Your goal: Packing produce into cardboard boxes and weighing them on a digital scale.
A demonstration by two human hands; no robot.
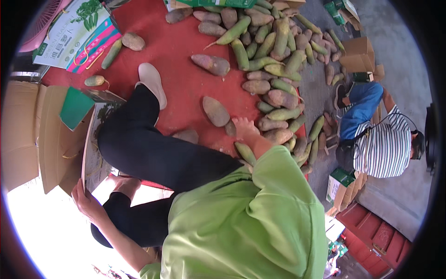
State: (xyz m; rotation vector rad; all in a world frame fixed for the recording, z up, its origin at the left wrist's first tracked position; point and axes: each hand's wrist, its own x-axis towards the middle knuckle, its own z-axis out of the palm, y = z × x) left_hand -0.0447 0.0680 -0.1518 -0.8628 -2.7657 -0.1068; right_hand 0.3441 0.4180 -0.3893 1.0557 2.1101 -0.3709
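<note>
At the lower left, my left hand point(89, 204) grips the upright edge of an open printed carton point(96, 149) beside my bent leg. My right hand point(246, 129) is low over the red mat, its fingers curled round a radish point(230, 129) whose brownish end shows at the left of the hand. The rest of that radish is hidden. Just beyond it lies a bigger, dull purple-brown radish point(216, 111). A purplish radish point(210, 64) rests farther out on the mat. To the right of my right hand spreads a large heap of green and purple radishes point(281, 97).
Plain brown cartons point(21, 135) stand at the left. A printed white carton point(74, 35) sits at the far left, near a pink basket point(39, 25). A co-worker in a striped shirt point(383, 149) sits at the right, by other cartons point(357, 53). My shoe point(152, 83) is on the mat point(179, 88).
</note>
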